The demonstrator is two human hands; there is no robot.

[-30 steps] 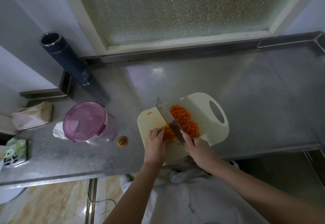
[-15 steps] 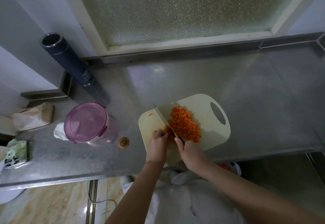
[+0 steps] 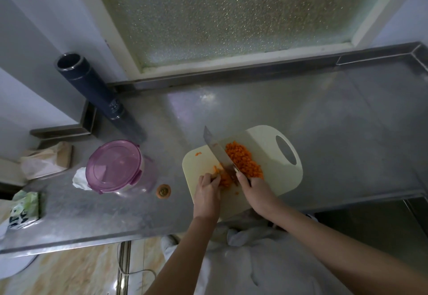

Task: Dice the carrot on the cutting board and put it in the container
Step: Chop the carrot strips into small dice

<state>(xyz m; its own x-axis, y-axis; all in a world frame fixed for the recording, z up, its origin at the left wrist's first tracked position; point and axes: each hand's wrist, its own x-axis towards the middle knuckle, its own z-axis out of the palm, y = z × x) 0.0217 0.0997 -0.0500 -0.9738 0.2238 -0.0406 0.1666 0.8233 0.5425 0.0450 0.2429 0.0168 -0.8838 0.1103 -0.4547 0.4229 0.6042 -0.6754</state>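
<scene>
On the cutting board (image 3: 275,146), the right hand (image 3: 254,187) grips the knife (image 3: 218,153); the left hand (image 3: 207,189) pinches uncut carrot (image 3: 223,177) beside the blade

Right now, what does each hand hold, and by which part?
The right hand grips the knife by its handle. The left hand holds the uncut carrot at its near end, fingers curled.

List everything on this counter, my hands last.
cutting board: one, cream, centre of counter
knife: one, steel, across the board
diced carrot: one pile, orange, on board right of knife
uncut carrot: one bit, orange, left of knife
container: one, purple lid on, left of board
carrot stub: one, orange, between container and board
flask: one, dark blue, back left
tissue: one, white, beside container
paper bag: one, brown, far left
left hand: holds uncut carrot
right hand: grips knife
</scene>
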